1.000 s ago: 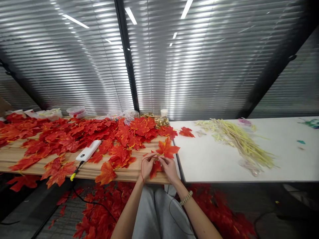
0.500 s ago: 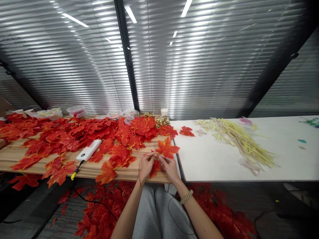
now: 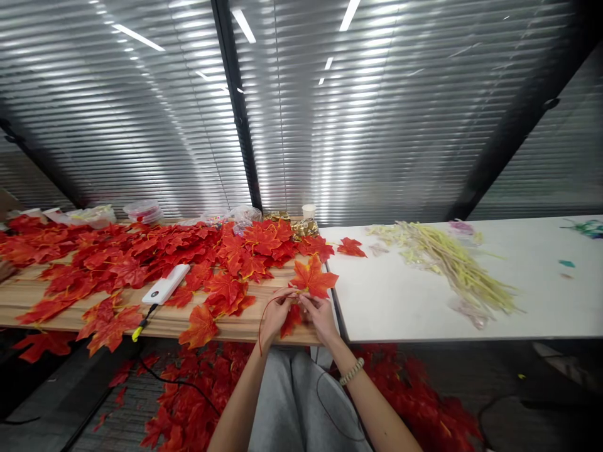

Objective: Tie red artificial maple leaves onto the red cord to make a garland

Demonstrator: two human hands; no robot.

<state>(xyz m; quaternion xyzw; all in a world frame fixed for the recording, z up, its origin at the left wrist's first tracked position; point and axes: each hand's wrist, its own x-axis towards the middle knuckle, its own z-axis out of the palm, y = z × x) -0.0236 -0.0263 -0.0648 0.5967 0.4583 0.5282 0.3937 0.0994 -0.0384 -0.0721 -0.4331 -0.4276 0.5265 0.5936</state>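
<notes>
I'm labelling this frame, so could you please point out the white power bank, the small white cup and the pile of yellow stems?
white power bank [image 3: 166, 285], head view, middle of its top face.
small white cup [image 3: 309, 211], head view, its side wall.
pile of yellow stems [image 3: 459, 271], head view, middle of the bundle.

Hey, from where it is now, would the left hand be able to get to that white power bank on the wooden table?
Probably yes. The left hand is busy pinching a maple leaf and thin wire, but the white power bank lies on the same wooden table to its left, with only flat loose leaves between.
</notes>
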